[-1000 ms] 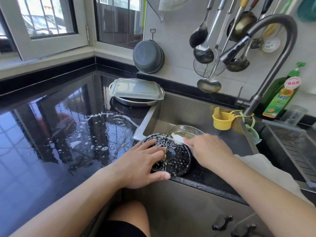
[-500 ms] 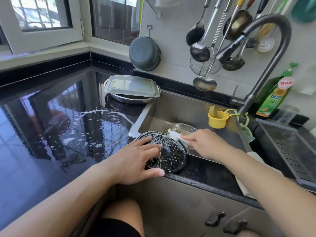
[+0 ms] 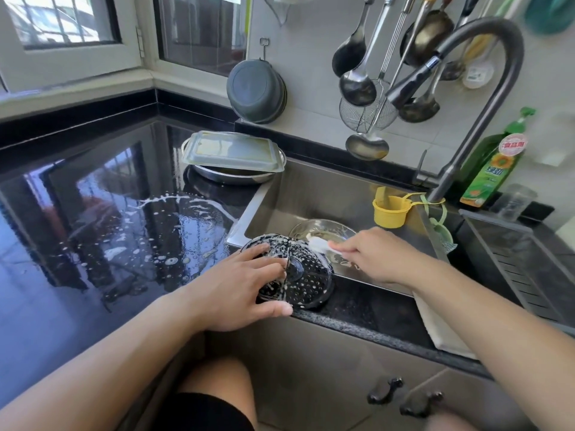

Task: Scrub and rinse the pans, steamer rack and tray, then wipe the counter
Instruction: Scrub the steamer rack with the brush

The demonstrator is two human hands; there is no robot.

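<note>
Here the steamer rack [image 3: 298, 275] straddles the front left corner of the sink [image 3: 326, 194], half on the worktop [image 3: 93, 228]. The left hand [image 3: 236, 287] has its grip curled over the rack's near rim. The right hand [image 3: 373, 253], over the sink, pinches a white brush [image 3: 319, 244] against the rack's far edge. Left of the sink, suds fleck the bare worktop; pan and tray [image 3: 231, 150] sit behind.

Our left hand [image 3: 239, 287] grips the round, perforated, soapy steamer rack [image 3: 303, 275]; our right hand [image 3: 373, 255] holds a white brush [image 3: 320, 245] on it.
</note>
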